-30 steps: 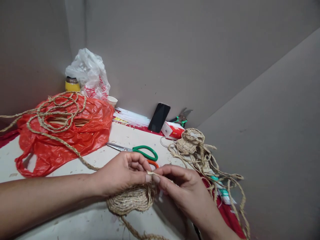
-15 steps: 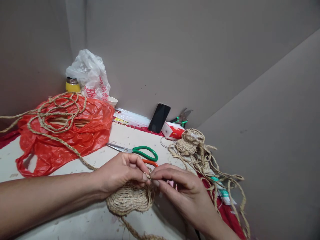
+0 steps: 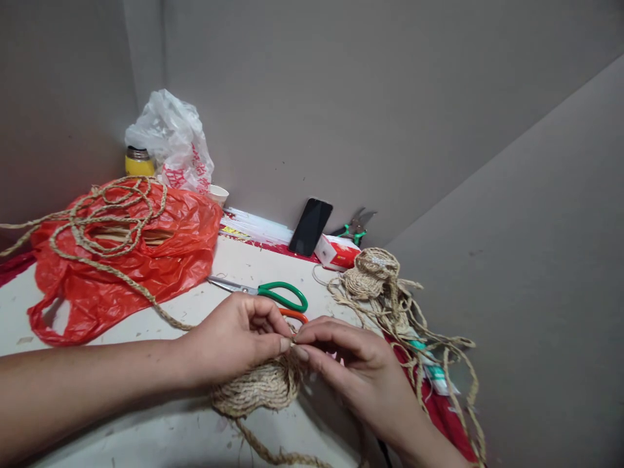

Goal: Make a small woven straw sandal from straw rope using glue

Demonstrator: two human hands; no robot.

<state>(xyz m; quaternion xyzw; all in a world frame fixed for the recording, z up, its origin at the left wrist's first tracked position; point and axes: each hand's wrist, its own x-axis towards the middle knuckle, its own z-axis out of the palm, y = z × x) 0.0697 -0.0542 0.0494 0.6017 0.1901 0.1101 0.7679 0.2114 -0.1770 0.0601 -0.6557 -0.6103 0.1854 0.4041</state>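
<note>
My left hand [image 3: 234, 338] and my right hand [image 3: 358, 370] meet fingertip to fingertip over a coiled piece of braided straw rope [image 3: 258, 390] lying on the white table [image 3: 146, 429]. Both pinch the same small straw strand at the top edge of the coil. A braided tail of the rope [image 3: 273, 448] trails from the coil toward the table's near edge.
Green-handled scissors [image 3: 273, 294] lie just behind my hands. A red plastic bag [image 3: 121, 260] with loose rope on it sits at left, a white bag [image 3: 170, 140] and a yellow jar [image 3: 139, 162] behind. A phone [image 3: 310, 227], pliers [image 3: 355, 227] and another woven straw piece [image 3: 375, 273] are at right.
My fingertips have drawn closer together on the strand and dropped slightly onto the coil's edge. The flat strand end seen a second ago is now hidden between my fingers.
</note>
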